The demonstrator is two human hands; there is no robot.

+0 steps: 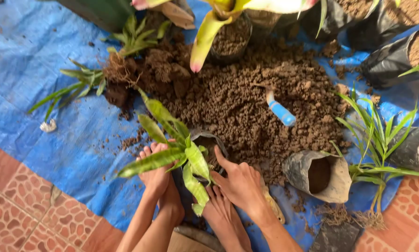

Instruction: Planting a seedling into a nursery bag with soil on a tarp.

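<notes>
A small black bag [209, 142] is held between the two hands, low in the middle of the view, on the blue tarp [41, 93]. A young plant [177, 149] with long yellow-green leaves stands in it. The left hand [156, 175] is placed at the left side of the bag, under the leaves; its grip is mostly hidden by them, so it cannot be told whether it is closed. The right hand [240, 182] is laid at the right side of the bag, its fingers spread open and pressed flat against the rim, not closed around anything. Bare feet are seen below the hands.

The soil heap [247, 98] lies directly beyond the bag, away from the person and touching it at the far edge. A trowel with a blue handle [279, 112] is stuck in the heap, up and to the right of the bag; the right hand is the nearer one to it. The handle's long axis runs slantwise, its free end pointing down to the right.

An empty bag [319, 175] lies on its side just right of the right hand, its mouth turned to the left. Loose plants [83, 81] with bare roots are lying at the left edge of the heap. Open tarp is left only at the left side; on the right, more filled bags [391, 60] stand close together.
</notes>
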